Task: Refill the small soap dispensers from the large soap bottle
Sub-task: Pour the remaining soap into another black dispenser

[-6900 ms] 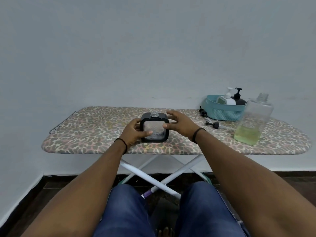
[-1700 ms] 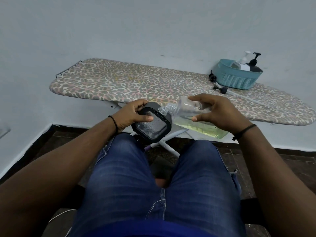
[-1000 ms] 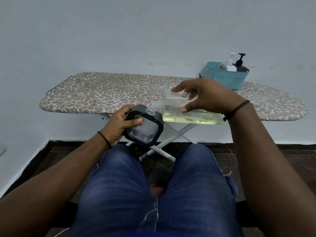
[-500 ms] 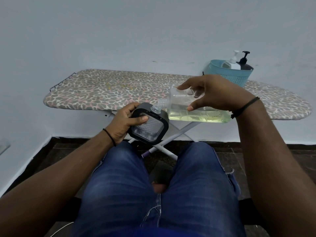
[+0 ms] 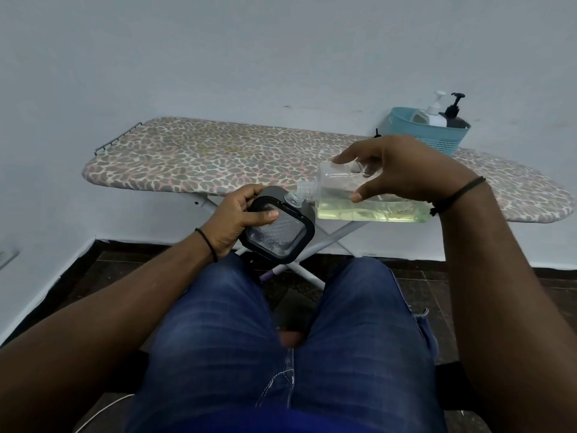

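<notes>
A seated person in blue jeans faces a leopard-print ironing board (image 5: 193,157) that runs left to right in front of a pale wall. Just in front of the board's near edge, the left hand (image 5: 232,221) grips a square black-framed soap dispenser (image 5: 279,228), fingers curled behind it and thumb pressed across its clear face. The dispenser is tilted, its open neck pointing up and to the right. Meeting that neck is the mouth of the large soap bottle (image 5: 359,201), which lies almost horizontal, its long axis parallel to the board and its mouth pointing left. Yellow-green soap pools along its lower side. The right hand (image 5: 402,170) holds it from above, thumb and fingers curled round it. On the board's far right end stands a teal basket (image 5: 427,132) holding a white pump bottle (image 5: 432,115) and a black pump bottle (image 5: 454,117).
</notes>
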